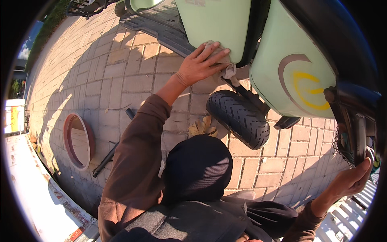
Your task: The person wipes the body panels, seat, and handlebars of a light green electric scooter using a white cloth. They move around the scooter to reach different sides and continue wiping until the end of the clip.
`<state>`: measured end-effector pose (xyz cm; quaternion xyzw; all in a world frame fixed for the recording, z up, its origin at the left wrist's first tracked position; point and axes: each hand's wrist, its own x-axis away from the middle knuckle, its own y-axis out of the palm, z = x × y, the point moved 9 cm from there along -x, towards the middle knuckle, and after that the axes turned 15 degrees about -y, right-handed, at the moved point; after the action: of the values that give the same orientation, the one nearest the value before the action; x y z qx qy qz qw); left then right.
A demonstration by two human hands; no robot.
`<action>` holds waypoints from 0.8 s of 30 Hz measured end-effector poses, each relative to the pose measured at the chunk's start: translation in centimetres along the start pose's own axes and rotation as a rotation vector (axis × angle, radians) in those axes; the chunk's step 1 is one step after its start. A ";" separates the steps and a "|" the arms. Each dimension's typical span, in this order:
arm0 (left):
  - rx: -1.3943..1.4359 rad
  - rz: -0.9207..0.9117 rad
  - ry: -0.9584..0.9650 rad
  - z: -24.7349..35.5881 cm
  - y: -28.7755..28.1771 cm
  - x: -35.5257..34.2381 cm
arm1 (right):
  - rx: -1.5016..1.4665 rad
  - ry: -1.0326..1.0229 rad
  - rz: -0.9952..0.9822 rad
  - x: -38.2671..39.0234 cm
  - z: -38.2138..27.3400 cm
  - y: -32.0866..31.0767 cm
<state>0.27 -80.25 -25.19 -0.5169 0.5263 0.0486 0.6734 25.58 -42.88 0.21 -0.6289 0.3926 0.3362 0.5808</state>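
Observation:
My left hand [203, 60] lies with fingers fanned over a crumpled grey-beige cloth [229, 71], pressing it against the lower edge of a pale green panel [217, 24] on a scooter. Just below the cloth is the scooter's black treaded tyre [238, 119]. Another pale green body part [292, 76], marked with a brown arc and a yellow symbol, bulges out to the right. At the far right, my right hand [354, 177] has its fingers curled in beside the lower end of a black bar [358, 139]. Something whitish shows at its fingertips, too small to make out.
A reddish-brown bucket [92, 141] holding liquid stands on the brick paving at left, with a black tube [105, 159] beside it. A dry leaf [203, 127] lies near the tyre. The dark footboard [161, 26] extends up left. A white worn ledge [32, 185] borders the lower left.

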 end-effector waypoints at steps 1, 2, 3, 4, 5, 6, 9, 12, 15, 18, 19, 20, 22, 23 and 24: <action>-0.020 0.010 -0.042 -1.2 -0.6 -0.1 | 0.022 0.021 0.020 0.0 0.2 -0.2; -0.022 0.087 -0.161 -3.0 -1.6 -0.4 | 0.049 0.037 0.042 0.1 0.3 -0.4; -0.015 0.142 -0.299 -5.2 -2.4 -0.6 | 0.016 0.071 0.059 0.1 0.6 -0.4; -0.014 0.173 -0.449 -7.5 -2.8 -0.7 | -0.017 0.104 0.074 0.2 0.9 -0.3; 0.016 0.236 -0.584 -9.8 -3.5 -0.6 | -0.047 0.136 0.086 0.2 1.1 -0.3; 0.031 0.271 -0.711 -12.1 -4.0 -0.7 | -0.068 0.113 0.072 0.1 0.8 -0.1; 0.184 0.286 -1.032 -17.5 -3.5 -1.1 | -0.109 0.089 0.045 -0.2 0.2 0.3; 0.449 -0.005 -1.277 -17.1 1.0 -0.6 | -0.083 0.084 0.021 -0.3 -0.4 0.3; 0.411 0.176 -1.258 -11.3 0.7 1.3 | -0.008 0.094 0.043 -0.2 -0.8 0.1; 0.608 0.257 -1.210 -5.7 1.0 2.3 | -0.011 0.086 0.070 -0.3 -0.9 0.3; 0.696 0.182 -1.313 -4.1 1.9 3.0 | -0.041 0.083 0.069 -0.3 -0.9 0.4; 0.779 0.107 -1.415 -2.8 2.7 3.4 | -0.073 0.091 0.085 -0.3 -0.8 0.4; 1.213 -0.024 -1.598 -0.2 4.5 3.6 | -0.107 0.045 0.015 -0.5 -1.1 1.0; 1.461 -0.124 -1.667 1.7 5.0 3.4 | -0.121 0.028 -0.019 -0.6 -1.3 1.1; 1.364 -0.076 -1.557 1.6 3.3 2.1 | -0.148 -0.009 -0.050 -0.8 -1.7 1.2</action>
<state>0.28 -78.57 -29.04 0.1328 -0.1555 0.0397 0.9781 24.07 -44.47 0.49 -0.6780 0.3483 0.3525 0.5429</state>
